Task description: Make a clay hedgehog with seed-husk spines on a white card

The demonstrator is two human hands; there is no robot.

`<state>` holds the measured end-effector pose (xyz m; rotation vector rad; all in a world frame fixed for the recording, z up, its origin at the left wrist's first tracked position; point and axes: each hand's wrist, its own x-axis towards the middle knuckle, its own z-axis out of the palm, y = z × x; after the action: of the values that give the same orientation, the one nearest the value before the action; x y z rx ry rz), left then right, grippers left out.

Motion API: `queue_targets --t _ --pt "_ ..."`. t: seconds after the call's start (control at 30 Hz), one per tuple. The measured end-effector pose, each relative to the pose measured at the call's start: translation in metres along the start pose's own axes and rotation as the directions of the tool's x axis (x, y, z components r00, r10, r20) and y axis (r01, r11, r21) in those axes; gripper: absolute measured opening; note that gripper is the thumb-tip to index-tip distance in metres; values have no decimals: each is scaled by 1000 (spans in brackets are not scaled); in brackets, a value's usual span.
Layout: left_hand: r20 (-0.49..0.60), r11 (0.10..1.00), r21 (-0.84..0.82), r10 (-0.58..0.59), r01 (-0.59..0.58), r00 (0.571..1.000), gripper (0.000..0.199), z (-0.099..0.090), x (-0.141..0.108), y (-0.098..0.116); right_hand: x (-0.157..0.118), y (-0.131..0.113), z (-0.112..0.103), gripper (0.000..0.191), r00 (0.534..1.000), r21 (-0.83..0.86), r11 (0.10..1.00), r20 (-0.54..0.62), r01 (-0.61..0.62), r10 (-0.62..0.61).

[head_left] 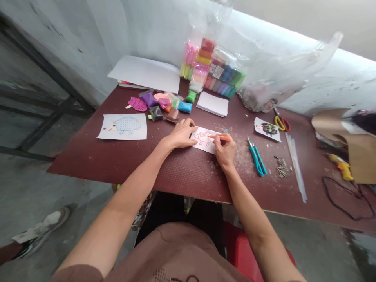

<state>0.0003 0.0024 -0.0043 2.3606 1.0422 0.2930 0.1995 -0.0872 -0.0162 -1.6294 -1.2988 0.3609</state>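
1. A small paper sheet [204, 143] with an orange hedgehog outline lies flat on the dark red surface [96, 156], near its front edge.
2. The right hand [225, 150] grips an orange pencil [223, 138], its tip resting on the sheet.
3. The left hand [181, 134] lies open – fingertips pinning the sheet's left end.
4. Farther out: a blue-dotted hedgehog drawing [123, 127] to the left, packets of modelling clay [167, 103] behind, and a teal craft knife [257, 158] to the right.
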Motion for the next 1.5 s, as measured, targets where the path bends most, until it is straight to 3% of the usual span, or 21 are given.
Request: queue_targets --t 0.33,0.57,0.87,1.5 --pt "1 1000 17 -8 8 1000 50 -1 -1 2 -2 -2 0 21 999 47 999 37 1 -3" --pt "2 1000 23 -5 4 1000 51 0 0 0 3 6 -2 20 995 60 998 -98 -28 34" --pt "7 1000 25 -4 4 1000 53 1 1 -1 4 8 -4 27 1000 8 1000 2 22 -22" --pt "8 1000 6 -2 2 1000 52 0 1 0 2 9 -2 22 1000 21 1000 8 -23 23"
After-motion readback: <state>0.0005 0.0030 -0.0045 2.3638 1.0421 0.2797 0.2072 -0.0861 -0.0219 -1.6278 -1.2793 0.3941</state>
